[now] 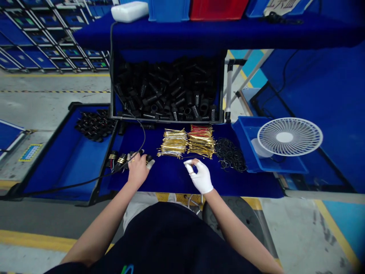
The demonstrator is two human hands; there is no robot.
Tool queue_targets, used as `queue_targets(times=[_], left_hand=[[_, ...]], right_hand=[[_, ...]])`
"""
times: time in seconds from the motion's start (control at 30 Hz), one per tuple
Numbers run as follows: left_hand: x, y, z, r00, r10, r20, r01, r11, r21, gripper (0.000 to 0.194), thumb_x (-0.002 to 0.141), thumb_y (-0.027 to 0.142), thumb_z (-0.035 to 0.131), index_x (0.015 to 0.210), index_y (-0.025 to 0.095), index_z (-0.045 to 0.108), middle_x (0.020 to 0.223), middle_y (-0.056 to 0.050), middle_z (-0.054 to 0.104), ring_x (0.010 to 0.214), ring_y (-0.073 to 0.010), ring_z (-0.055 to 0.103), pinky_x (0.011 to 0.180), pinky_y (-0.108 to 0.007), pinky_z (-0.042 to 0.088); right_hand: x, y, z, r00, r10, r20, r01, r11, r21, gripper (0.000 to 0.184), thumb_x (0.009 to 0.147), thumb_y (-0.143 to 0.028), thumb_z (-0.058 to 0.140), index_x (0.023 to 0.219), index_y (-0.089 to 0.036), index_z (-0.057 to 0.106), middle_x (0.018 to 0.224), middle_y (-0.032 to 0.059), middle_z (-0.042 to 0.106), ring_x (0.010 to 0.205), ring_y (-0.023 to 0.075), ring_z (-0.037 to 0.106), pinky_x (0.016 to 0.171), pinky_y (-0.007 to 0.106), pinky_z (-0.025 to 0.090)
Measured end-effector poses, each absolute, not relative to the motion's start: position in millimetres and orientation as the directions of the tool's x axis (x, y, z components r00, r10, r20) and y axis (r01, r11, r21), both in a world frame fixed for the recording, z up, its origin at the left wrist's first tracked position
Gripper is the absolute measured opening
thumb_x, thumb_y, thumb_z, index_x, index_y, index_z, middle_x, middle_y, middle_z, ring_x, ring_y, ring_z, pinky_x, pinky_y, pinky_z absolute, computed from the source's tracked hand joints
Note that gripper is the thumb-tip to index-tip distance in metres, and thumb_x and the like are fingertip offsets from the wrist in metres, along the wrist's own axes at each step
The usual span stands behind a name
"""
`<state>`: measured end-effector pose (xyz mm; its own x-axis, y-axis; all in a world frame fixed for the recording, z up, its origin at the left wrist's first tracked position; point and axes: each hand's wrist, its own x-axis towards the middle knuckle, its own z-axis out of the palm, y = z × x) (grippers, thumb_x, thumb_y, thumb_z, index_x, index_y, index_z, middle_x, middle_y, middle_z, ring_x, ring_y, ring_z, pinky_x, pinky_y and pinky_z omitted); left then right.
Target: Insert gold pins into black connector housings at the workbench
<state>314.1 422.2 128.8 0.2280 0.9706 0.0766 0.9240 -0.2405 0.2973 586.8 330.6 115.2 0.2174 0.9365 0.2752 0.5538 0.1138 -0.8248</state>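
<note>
My left hand (138,167) lies over a row of black cylindrical parts with gold rings (113,156) at the left of the blue work surface. Its thumb, in a pale finger cover, is spread away from the other fingers, whose tips are partly hidden among the parts. My right hand (202,178), in a white glove with bare fingertips showing, curls thumb and forefinger into a pinch. Anything in that pinch is too small to make out. Just beyond it lie a thin gold-tipped wire (194,156) and bundles of gold, white (172,144) and red (201,131) wire pieces.
A large bin (167,121) of black ribbed parts stands behind the wires. To the right are black rings (230,154) and a white fan (290,137) in a blue tray (251,161). A blue tray (62,160) sits left; a black cable (144,131) crosses near my left hand.
</note>
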Motion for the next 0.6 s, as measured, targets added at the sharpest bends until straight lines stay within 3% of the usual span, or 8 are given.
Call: queue_targets(times=[0.07,0.17,0.3,0.5,0.6], left_hand=[[302,433,126,0.262,0.958,0.112,0.936,-0.281,0.211,0.048,0.097,0.040,0.048,0.136,0.013,0.055,0.133,-0.022,0.053,0.136,-0.0400,0.039,0.113,-0.059,0.030],[301,456,127,0.320,0.933,0.165,0.910,-0.351,0.220,0.052,0.099,0.037,0.043,0.145,0.013,0.047,0.141,-0.021,0.049,0.137,-0.0368,0.038,0.116,-0.053,0.029],[315,506,128,0.341,0.930,0.139,0.887,-0.368,0.281,0.058,0.096,0.038,0.046,0.147,0.011,0.042,0.141,-0.021,0.049,0.137,-0.0368,0.039,0.113,-0.048,0.035],[334,573,122,0.354,0.925,0.141,0.872,-0.381,0.307,0.063,0.091,0.029,0.052,0.150,0.012,0.038,0.136,-0.019,0.055,0.139,-0.0358,0.036,0.111,-0.048,0.035],[338,587,122,0.344,0.928,0.143,0.866,-0.372,0.333,0.061,0.088,0.024,0.054,0.148,0.014,0.043,0.131,-0.019,0.056,0.135,-0.0365,0.039,0.112,-0.051,0.032]], right_hand=[[592,351,120,0.182,0.927,0.329,0.607,0.157,-0.779,0.016,0.095,-0.026,0.056,0.098,-0.020,0.071,0.095,0.0055,0.071,0.092,0.0206,0.067,0.090,0.037,0.053],[594,399,134,0.086,0.935,0.345,0.732,0.175,-0.658,0.023,0.097,-0.024,0.051,0.112,-0.021,0.069,0.113,0.0081,0.070,0.108,0.0209,0.065,0.099,0.036,0.051],[580,479,147,-0.049,0.997,0.066,0.911,0.072,-0.407,0.035,0.099,-0.023,0.046,0.131,-0.022,0.062,0.133,0.0092,0.064,0.116,0.0223,0.063,0.101,0.034,0.049],[555,557,143,-0.076,0.994,-0.081,0.949,0.047,-0.311,0.035,0.098,-0.014,0.042,0.121,-0.016,0.067,0.111,0.0164,0.072,0.105,0.0281,0.068,0.092,0.040,0.049],[553,568,139,-0.071,0.991,-0.113,0.952,0.033,-0.303,0.031,0.098,-0.013,0.042,0.113,-0.013,0.069,0.105,0.0178,0.073,0.103,0.0271,0.069,0.090,0.038,0.049]])
